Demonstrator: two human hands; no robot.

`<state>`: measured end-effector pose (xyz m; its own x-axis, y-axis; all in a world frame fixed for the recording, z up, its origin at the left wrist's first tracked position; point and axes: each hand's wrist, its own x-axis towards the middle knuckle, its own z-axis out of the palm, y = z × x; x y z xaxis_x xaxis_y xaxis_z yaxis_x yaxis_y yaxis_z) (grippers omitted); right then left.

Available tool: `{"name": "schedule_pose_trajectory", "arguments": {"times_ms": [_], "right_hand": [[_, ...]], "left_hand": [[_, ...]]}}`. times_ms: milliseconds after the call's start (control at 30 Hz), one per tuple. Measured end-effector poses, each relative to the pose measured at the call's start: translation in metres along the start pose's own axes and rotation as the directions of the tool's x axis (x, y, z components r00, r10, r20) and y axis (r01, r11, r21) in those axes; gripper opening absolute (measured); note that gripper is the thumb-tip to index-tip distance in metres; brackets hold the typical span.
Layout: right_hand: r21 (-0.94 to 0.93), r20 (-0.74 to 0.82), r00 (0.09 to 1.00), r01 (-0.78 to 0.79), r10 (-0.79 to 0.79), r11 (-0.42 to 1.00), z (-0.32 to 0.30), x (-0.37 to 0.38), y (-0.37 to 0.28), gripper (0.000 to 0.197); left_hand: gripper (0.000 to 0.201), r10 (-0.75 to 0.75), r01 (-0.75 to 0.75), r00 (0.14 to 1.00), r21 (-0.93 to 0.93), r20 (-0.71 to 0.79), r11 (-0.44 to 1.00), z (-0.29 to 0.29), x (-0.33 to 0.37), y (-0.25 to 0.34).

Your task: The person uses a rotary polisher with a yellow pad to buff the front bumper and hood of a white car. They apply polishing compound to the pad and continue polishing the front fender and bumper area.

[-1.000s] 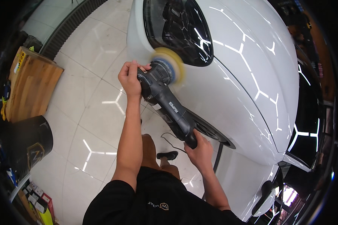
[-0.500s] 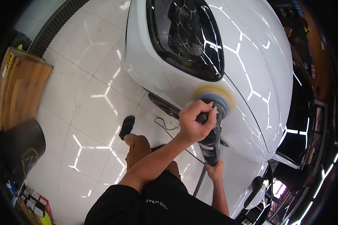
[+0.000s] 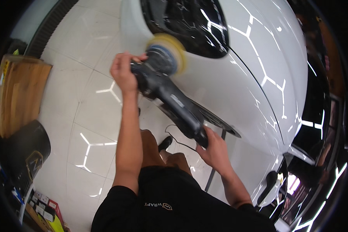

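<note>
A black electric polisher (image 3: 170,92) with a round yellow foam pad (image 3: 173,49) presses against the white car body (image 3: 236,89), just below a dark headlight (image 3: 189,23). My left hand (image 3: 123,71) is closed around the polisher's head near the pad. My right hand (image 3: 214,149) grips the rear end of its handle, where a black cable (image 3: 181,141) leaves it. The pad looks blurred.
A glossy white tiled floor (image 3: 89,116) reflects hexagon lights. A wooden board (image 3: 19,92) and a dark round bin (image 3: 25,150) stand at the left. Coloured boxes (image 3: 46,210) lie at the lower left. The car's side mirror (image 3: 268,189) is at the lower right.
The polisher has swung back left and up, from the lower bumper near the dark vent to just under the headlight. Both hands stayed on it; my view shifted too.
</note>
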<state>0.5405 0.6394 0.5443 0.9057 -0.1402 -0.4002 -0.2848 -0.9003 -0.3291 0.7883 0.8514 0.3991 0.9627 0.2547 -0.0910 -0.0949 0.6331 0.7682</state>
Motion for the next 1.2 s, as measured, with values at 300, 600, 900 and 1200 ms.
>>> {"name": "schedule_pose_trajectory", "arguments": {"times_ms": [300,600,900,1200], "right_hand": [[-0.149,0.007,0.997,0.08,-0.08,0.986,0.003,-0.024,0.052,0.06],[-0.169,-0.03,0.997,0.069,-0.075,0.983,0.018,-0.07,0.119,0.061],[-0.135,-0.121,0.99,-0.091,0.075,0.987,0.04,-0.131,0.228,0.055],[0.28,-0.129,0.981,-0.103,0.143,0.954,0.106,-0.157,0.334,0.046]], "left_hand": [[0.027,0.008,-0.031,0.985,-0.132,-0.171,0.991,-0.022,-0.079,-0.055],[0.025,0.026,-0.072,0.984,-0.253,-0.179,0.965,-0.02,-0.153,-0.092],[0.02,0.071,-0.081,0.996,-0.204,-0.052,0.976,0.032,-0.257,-0.116],[0.015,0.277,-0.262,0.952,-0.125,0.128,0.957,0.057,-0.33,-0.152]]}}
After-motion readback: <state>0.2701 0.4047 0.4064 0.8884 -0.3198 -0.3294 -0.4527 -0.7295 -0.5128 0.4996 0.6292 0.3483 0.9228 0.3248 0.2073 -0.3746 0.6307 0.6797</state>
